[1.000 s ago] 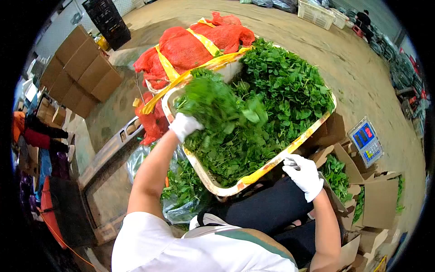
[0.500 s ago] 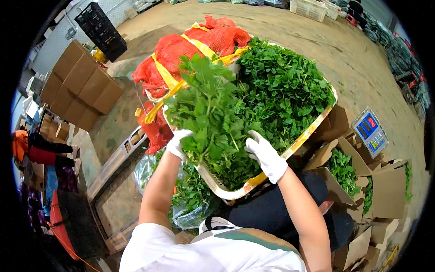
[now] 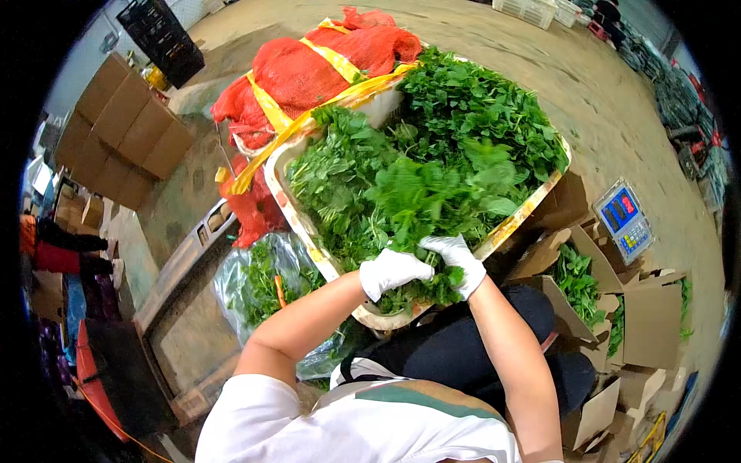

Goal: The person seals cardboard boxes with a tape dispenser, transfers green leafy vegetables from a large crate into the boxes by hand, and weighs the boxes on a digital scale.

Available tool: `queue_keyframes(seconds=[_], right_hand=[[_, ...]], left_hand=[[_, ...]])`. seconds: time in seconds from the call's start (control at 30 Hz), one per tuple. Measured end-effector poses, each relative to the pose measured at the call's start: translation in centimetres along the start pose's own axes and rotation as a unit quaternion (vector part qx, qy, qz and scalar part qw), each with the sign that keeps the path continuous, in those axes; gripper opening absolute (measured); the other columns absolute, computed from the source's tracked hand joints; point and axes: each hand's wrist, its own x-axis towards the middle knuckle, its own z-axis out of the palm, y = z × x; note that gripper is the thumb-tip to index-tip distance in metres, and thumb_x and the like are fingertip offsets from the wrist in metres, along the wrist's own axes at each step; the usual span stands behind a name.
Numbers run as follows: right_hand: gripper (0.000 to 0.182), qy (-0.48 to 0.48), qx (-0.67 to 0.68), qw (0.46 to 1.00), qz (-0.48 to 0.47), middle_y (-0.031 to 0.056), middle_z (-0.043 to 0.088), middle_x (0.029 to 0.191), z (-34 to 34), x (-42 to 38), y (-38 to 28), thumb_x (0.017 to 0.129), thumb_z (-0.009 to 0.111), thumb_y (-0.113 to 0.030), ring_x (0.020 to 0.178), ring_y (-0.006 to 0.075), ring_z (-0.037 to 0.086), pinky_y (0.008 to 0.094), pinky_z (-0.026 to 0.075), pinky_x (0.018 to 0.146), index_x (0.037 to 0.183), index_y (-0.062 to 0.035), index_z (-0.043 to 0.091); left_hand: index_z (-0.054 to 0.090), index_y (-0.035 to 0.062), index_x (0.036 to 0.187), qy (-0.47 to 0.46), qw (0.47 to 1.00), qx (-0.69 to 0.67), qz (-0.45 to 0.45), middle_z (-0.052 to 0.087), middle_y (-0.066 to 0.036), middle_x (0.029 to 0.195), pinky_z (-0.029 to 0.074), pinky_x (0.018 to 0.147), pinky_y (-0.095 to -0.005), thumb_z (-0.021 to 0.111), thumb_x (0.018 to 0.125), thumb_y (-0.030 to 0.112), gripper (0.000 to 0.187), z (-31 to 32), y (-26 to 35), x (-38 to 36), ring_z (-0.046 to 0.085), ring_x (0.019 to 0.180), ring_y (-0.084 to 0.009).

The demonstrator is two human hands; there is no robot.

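Both my hands wear white gloves and meet low over the near corner of a white crate [image 3: 292, 207] full of leafy greens. My left hand [image 3: 396, 272] is closed at the stem end of a bunch of mint-like greens [image 3: 440, 189]. From the other side, my right hand [image 3: 457, 262] curls its fingers and thumb round the same stems, with short stem ends and leaves showing below. The bunch's leafy tops point away from me and are slightly blurred. Beneath and around it lie more loose greens [image 3: 486, 108], heaped highest at the far right.
A red mesh sack [image 3: 297, 73] with yellow straps adjoins the crate's far left. A plastic bag [image 3: 231, 289] of greens lies left of my knees. Cardboard boxes [image 3: 654, 324] and a digital scale display [image 3: 624, 220] stand at right. Another person's dark sleeve [image 3: 65, 238] shows far left.
My left hand has moved right, from the crate's left edge to beside my right hand. The raised bunch has swung right and lower. My right hand has closed on its stems.
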Motion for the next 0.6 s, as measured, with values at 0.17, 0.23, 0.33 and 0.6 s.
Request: queue_keyframes(seconds=[0.17, 0.23, 0.33, 0.6], right_hand=[[0.023, 0.055, 0.124, 0.99, 0.045, 0.0103, 0.063, 0.091, 0.0, -1.9, -2.6, 0.076, 0.059, -0.009, 0.078, 0.0204, 0.062, 0.0332, 0.051, 0.069, 0.098, -0.0023, 0.06], [0.02, 0.08, 0.194, 0.977, 0.03, 0.0095, 0.063, 0.09, -0.5, -2.3, -3.1, 0.081, 0.056, -0.014, 0.075, 0.0208, 0.061, 0.0343, 0.052, 0.067, 0.096, -0.0012, 0.059], [0.03, -0.004, 0.255, 0.967, -0.027, 0.0111, 0.063, 0.099, 0.1, -2.8, -3.9, 0.079, 0.057, -0.019, 0.087, 0.0237, 0.061, 0.0374, 0.052, 0.078, 0.105, -0.0027, 0.058], [0.038, -0.03, 0.249, 0.966, -0.066, 0.0095, 0.062, 0.105, -1.7, -2.0, -1.6, 0.075, 0.062, -0.018, 0.091, 0.0245, 0.061, 0.0402, 0.051, 0.079, 0.11, -0.0052, 0.057]], left_hand=[[0.062, 0.0023, 0.094, -0.036, 0.987, -0.134, 0.076, 0.061, -0.003, 0.08, 0.043, 0.067, -0.0266, 0.07, 0.074, 0.029, 0.034, -0.7, -0.3, 0.8, 0.052, 0.072, -0.009], [0.056, 0.0034, 0.112, -0.076, 0.981, -0.175, 0.037, 0.06, -0.002, 0.099, 0.041, 0.073, -0.0238, 0.066, 0.078, 0.027, 0.043, -3.4, 2.3, -0.2, 0.051, 0.083, -0.0084], [0.044, 0.0055, 0.126, -0.03, 0.895, -0.345, 0.282, 0.05, -0.002, 0.121, 0.037, 0.087, -0.0264, 0.054, 0.085, 0.033, 0.05, -4.3, 0.7, 0.6, 0.045, 0.104, -0.0095], [0.057, 0.0125, 0.101, 0.262, 0.871, -0.414, 0.043, 0.058, 0.002, 0.086, 0.044, 0.071, -0.0293, 0.057, 0.077, 0.014, 0.024, -5.8, -4.4, 1.1, 0.054, 0.08, -0.0114]])
